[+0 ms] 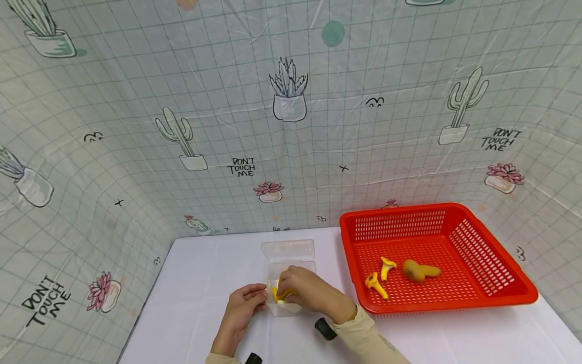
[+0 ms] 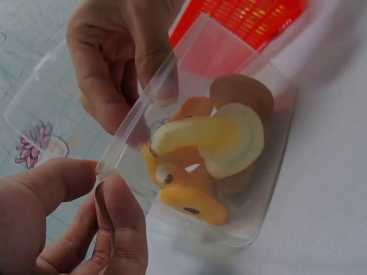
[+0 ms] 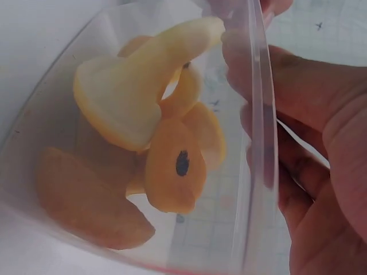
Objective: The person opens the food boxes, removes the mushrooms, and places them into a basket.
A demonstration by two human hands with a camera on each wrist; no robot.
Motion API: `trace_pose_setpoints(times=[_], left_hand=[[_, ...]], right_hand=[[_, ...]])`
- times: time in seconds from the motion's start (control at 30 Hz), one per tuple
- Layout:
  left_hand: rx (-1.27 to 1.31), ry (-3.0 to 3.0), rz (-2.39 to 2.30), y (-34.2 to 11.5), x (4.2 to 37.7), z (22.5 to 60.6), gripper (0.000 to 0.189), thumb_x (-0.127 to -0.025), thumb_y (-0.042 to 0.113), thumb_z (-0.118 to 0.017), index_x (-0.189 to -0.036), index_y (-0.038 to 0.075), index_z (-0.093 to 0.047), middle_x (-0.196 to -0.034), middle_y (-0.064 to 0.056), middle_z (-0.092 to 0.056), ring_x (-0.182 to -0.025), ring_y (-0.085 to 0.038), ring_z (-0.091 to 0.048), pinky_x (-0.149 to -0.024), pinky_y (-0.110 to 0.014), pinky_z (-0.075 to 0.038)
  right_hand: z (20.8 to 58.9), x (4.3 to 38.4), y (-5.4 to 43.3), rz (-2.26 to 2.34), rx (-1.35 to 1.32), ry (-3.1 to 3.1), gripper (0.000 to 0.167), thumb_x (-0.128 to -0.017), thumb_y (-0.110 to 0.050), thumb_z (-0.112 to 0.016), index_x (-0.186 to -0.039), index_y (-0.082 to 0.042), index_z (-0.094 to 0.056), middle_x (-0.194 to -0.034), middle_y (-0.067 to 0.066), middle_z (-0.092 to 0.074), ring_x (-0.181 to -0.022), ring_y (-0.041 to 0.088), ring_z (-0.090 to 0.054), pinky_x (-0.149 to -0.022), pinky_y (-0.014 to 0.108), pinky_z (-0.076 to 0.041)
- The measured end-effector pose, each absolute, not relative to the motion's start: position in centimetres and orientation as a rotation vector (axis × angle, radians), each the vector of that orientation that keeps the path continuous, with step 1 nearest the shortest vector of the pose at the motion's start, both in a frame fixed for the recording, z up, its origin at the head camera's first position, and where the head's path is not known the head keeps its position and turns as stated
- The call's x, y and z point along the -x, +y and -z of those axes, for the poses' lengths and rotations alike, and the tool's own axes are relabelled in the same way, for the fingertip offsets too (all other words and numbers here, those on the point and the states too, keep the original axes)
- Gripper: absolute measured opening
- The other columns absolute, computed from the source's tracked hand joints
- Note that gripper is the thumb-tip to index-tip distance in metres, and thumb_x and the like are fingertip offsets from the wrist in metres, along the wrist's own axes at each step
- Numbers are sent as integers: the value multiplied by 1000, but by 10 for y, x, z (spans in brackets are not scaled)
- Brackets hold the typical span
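Note:
A clear plastic box point(image 1: 282, 311) stands on the table with its hinged lid point(image 1: 291, 250) raised at the back. My left hand point(image 1: 243, 306) pinches the box's left rim between thumb and fingers. My right hand point(image 1: 306, 288) reaches over the opening, its fingertips inside the box. Several yellow-orange mushrooms lie in there, among them a pale yellow mushroom point(image 2: 232, 140) with a flared cap and a brown piece point(image 3: 92, 200) beside the wall. In the left wrist view the right fingers hang bent near the pale mushroom's stem, with nothing seen between them.
To the right stands a red perforated basket point(image 1: 447, 306). In it lie two yellow mushrooms, one upright-looking mushroom point(image 1: 387, 268) and one tilted mushroom point(image 1: 376, 285), plus a brown mushroom point(image 1: 420, 271). A patterned cloth point(image 1: 291, 141) hangs behind the white table point(image 1: 195, 273).

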State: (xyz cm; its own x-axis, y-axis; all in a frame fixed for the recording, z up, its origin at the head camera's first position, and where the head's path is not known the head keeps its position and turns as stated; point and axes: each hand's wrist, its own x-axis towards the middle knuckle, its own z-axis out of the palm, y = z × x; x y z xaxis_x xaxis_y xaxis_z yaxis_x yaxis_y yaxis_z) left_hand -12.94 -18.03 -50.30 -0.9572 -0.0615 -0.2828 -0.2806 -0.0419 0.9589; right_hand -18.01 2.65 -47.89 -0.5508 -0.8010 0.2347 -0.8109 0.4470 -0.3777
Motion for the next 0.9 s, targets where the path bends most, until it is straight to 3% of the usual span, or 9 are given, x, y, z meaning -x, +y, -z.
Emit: trace_pose_setpoints(times=[0.43,0.9], left_hand=[[373,2039,-2126,-182,124,507,35,-96,-2,-68,-125,-19,-61,-89,-1,-70,-75,-10,-64,-68,-19,-59],[358,2039,-2150,-181,129,505,34,-96,-5,-66,-125,-21,-59,-89,-1,-70,-76,-9,-63,-68,-18,-58]], right_hand=[[486,187,18,-761,-1605,-2765,17,-83,-1,-88,-95,-13,-85,-96,-8,-74,-93,3,-59,-87,14,-51],[483,190,23,-942,-1496,-2812,11,-90,1,-80,-92,-10,-78,-88,-7,-68,-85,2,-53,-84,18,-51]])
